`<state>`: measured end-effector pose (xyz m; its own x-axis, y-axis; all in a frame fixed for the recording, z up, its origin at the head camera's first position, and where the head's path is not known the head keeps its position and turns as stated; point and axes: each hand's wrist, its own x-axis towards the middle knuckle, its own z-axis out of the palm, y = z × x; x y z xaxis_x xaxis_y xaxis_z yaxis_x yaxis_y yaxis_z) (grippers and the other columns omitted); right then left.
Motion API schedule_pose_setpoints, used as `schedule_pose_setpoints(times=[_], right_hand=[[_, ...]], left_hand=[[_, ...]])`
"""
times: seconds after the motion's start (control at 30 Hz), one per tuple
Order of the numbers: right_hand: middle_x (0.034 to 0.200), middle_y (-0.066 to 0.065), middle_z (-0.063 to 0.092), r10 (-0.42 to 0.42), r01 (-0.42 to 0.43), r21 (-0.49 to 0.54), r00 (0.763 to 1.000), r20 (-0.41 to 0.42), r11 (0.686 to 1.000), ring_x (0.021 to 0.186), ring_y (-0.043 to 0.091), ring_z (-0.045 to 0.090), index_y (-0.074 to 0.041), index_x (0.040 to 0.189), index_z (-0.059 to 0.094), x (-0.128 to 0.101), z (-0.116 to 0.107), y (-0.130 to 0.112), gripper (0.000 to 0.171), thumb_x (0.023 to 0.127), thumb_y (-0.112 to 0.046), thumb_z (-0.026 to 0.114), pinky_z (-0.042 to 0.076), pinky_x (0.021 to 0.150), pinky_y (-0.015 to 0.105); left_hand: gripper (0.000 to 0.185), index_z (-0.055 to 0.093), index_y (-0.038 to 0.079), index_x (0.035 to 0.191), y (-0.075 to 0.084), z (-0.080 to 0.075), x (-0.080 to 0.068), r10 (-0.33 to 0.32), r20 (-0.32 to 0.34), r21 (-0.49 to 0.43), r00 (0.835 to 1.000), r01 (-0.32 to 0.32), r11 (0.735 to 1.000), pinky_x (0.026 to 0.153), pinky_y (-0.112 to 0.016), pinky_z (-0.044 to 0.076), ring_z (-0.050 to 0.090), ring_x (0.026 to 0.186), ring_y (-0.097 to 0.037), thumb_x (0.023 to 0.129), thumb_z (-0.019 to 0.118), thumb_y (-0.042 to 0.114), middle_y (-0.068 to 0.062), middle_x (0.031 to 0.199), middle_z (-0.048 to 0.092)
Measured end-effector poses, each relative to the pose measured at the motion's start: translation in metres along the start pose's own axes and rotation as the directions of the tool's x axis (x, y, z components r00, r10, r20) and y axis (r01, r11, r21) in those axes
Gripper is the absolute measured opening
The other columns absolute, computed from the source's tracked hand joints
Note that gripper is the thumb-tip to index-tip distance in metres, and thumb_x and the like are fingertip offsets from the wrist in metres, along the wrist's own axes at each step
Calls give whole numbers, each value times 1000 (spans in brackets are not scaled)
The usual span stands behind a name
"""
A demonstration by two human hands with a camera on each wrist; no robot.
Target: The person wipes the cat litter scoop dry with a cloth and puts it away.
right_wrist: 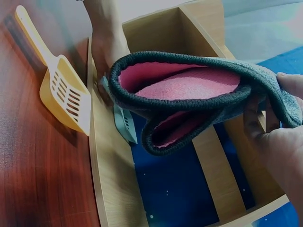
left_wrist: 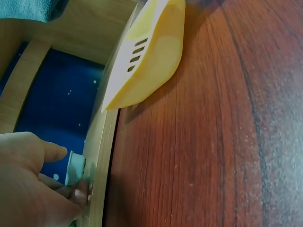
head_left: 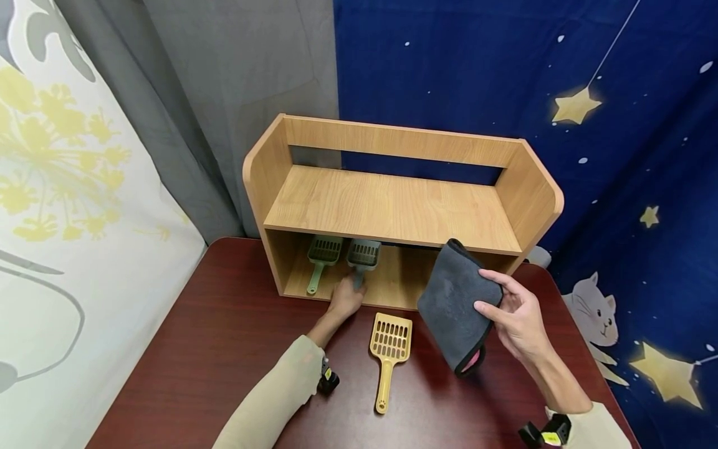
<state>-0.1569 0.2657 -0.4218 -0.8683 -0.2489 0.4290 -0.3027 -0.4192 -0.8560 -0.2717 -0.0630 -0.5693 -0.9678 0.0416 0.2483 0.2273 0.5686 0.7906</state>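
Note:
My left hand (head_left: 346, 298) reaches into the lower bay of the wooden shelf (head_left: 392, 209) and grips the handle of a grey-green slotted scoop (head_left: 363, 255); the left wrist view shows the fingers (left_wrist: 75, 194) pinching that handle (left_wrist: 74, 166). A second green scoop (head_left: 322, 257) lies just left of it in the same bay. A yellow slotted scoop (head_left: 388, 352) rests on the dark red table (head_left: 224, 349), handle toward me. My right hand (head_left: 513, 318) holds a folded grey cloth (head_left: 457, 302) with pink lining (right_wrist: 189, 87) in front of the shelf's right half.
The shelf's upper board is bare. Grey curtain and a blue starry backdrop hang behind the shelf. A white floral sheet borders the table's left side. The table edge runs close on the right.

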Motion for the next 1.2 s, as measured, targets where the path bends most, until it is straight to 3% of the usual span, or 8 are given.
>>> schedule_pose_setpoints(times=[0.17,0.23,0.3,0.43,0.53,0.67,0.87,1.2], right_hand=[[131,12,65,6,-7,-25,1000,-11,1000,116,20,69,12,146,51,0,0,1,64,86,35,55,61,86,32],[130,11,66,9,-10,-40,1000,-15,999,116,20,69,12,146,52,0,0,1,65,86,35,56,61,86,32],[131,12,66,9,-9,-44,1000,-15,999,116,20,69,12,146,51,1,0,0,65,86,35,56,61,86,33],[134,14,65,1,-2,-18,1000,-15,1000,118,23,70,15,145,50,2,0,0,67,82,38,57,61,88,35],[134,16,65,-1,0,-19,999,-37,1000,119,24,70,17,143,51,2,1,0,69,78,40,58,61,88,37],[130,15,67,6,-15,-94,996,-93,995,115,23,72,17,139,53,1,2,0,69,75,40,63,61,86,37],[124,10,70,27,-57,-210,989,-144,976,109,18,73,16,135,56,-2,-3,1,62,77,36,67,62,82,35],[121,9,70,8,-54,-298,988,-153,953,104,15,73,19,132,58,-7,-13,5,53,81,31,69,62,79,31]], left_hand=[[23,69,-6,113,16,-8,-3,-26,44,29,999,24,999,67,-53,49,53,66,-24,98,69,11,-4,69,54],[25,69,-8,116,16,-9,-3,-45,73,19,996,44,999,67,-50,49,52,67,-25,99,68,10,-6,69,53],[30,68,-10,122,16,-10,-3,-45,94,6,995,45,999,70,-51,51,58,72,-29,99,68,9,-12,74,60],[42,65,-11,132,-6,-1,-2,76,63,58,995,-80,995,82,-54,55,70,96,-40,97,69,13,-26,107,73],[50,61,-14,136,-12,-2,-7,167,38,98,985,-170,981,94,-58,52,65,112,-49,96,69,14,-32,126,68],[55,55,-17,141,13,-20,-27,148,63,68,987,-152,986,105,-65,42,55,121,-56,96,72,11,-37,129,61],[63,51,-11,149,36,-33,-58,83,126,140,989,-101,985,109,-58,45,49,132,-47,98,75,18,-30,141,56],[64,53,-8,149,52,-39,-96,204,154,162,967,-228,960,102,-52,50,54,125,-37,95,79,15,-22,138,58]])
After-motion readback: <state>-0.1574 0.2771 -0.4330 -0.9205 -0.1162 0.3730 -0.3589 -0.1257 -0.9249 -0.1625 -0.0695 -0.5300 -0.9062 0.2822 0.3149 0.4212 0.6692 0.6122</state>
